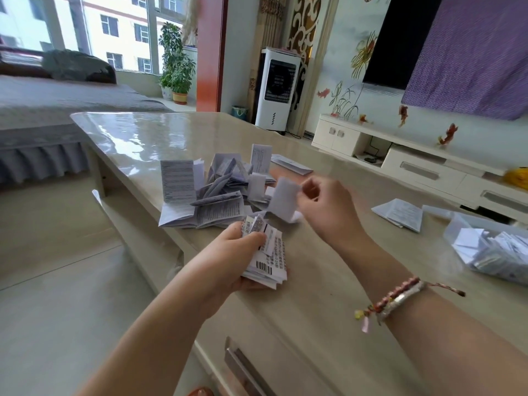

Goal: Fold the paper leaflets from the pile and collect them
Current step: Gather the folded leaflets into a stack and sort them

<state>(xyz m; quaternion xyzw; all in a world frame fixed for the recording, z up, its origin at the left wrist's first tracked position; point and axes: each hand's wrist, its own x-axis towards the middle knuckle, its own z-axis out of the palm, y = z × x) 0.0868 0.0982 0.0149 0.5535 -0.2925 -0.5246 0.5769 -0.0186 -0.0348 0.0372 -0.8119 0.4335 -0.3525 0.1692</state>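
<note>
A loose pile of white printed paper leaflets [213, 190] lies on the beige table [137, 138], some half unfolded. My left hand [237, 252] grips a stack of folded leaflets [265, 252] just in front of the pile, a barcode showing on the top one. My right hand [323, 204] pinches a single white leaflet [283, 200] by its upper right edge and holds it lifted over the near right side of the pile. A bracelet sits on my right wrist.
A clear plastic container [491, 250] with several folded leaflets stands at the table's right edge. More leaflets [398, 214] lie flat beside it, and others [291, 164] behind the pile. A drawer handle [245, 370] shows on the table's near side.
</note>
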